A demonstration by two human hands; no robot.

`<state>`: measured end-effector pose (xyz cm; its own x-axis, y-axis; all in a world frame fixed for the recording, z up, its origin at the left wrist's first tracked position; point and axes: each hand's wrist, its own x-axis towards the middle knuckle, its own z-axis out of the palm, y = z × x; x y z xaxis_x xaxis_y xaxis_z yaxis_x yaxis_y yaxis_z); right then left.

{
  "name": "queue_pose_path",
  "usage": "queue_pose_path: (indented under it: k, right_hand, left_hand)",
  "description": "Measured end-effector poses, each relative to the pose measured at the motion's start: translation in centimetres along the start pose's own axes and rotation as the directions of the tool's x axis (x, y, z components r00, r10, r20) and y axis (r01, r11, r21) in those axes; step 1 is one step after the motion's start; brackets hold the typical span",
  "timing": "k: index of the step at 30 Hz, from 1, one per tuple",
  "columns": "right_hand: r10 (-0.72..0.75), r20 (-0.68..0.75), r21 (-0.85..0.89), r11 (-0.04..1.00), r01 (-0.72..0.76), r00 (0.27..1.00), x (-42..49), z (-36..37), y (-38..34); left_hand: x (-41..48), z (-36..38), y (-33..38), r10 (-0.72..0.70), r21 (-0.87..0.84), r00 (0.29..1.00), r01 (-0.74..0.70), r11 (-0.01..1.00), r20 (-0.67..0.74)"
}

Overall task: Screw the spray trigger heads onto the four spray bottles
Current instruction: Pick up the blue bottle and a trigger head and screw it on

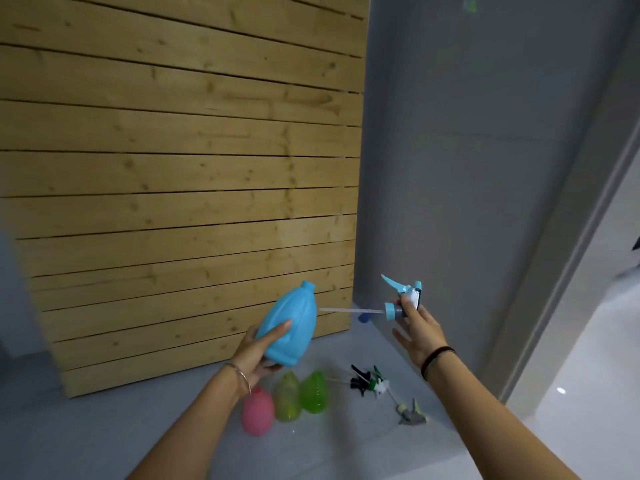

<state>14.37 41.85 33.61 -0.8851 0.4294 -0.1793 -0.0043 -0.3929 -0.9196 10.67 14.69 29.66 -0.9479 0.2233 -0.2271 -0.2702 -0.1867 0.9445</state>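
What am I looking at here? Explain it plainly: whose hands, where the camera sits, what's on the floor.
One picture, from a camera worn on a person's head, looking down at their bare hands. The left hand holds a blue bottle with an open neck. The right hand holds its blue trigger head, whose thin tube points toward the bottle. On the grey floor stand a pink bottle and two green bottles, beside loose trigger heads. Behind is a wooden slat panel.

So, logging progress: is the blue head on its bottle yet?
Off. The right hand holds the blue head beside the blue bottle, its tube outside the neck.
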Motion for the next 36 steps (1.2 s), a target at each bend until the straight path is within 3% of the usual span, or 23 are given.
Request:
queue_pose_path:
  k: [3, 12, 18, 25, 30, 36]
  right_hand:
    - [-0.005, 0.062, 0.244, 0.97, -0.01, 0.998, -0.2, 0.4, -0.2]
    - [-0.106, 0.091, 0.22, 0.972, 0.084, 0.99, 0.2, 1.1, -0.1]
    - [-0.121, 0.155, -0.026, 0.992, 0.126, 0.981, -0.2, 1.7, 0.9]
    - [0.033, 0.424, -0.304, 0.946, 0.108, 0.905, -1.6, 4.3, 2.6]
    - [0.038, 0.433, -0.268, 0.959, 0.089, 0.9, -1.6, 4.6, 2.8]
    - [0.031, 0.443, -0.348, 0.927, 0.14, 0.896, -1.7, 4.9, 3.4]
  left_hand:
    - [-0.2, -1.0, -0.1, -0.025, 0.023, 1.0, 0.025, 0.999, 0.004]
    - [-0.3, -2.0, -0.3, -0.028, 0.104, 1.0, 0.027, 0.994, 0.003]
    - [-0.3, -1.7, -0.8, -0.046, 0.175, 0.998, 0.037, 0.984, 0.05]
    - [-0.5, -1.0, -0.7, -0.042, 0.178, 0.991, 0.02, 0.984, 0.123]
    - [-0.5, -1.3, -0.6, -0.032, 0.132, 0.99, 0.014, 0.991, 0.139]
    - [-0.3, -1.0, -0.8, -0.031, 0.149, 0.994, 0.015, 0.989, 0.107]
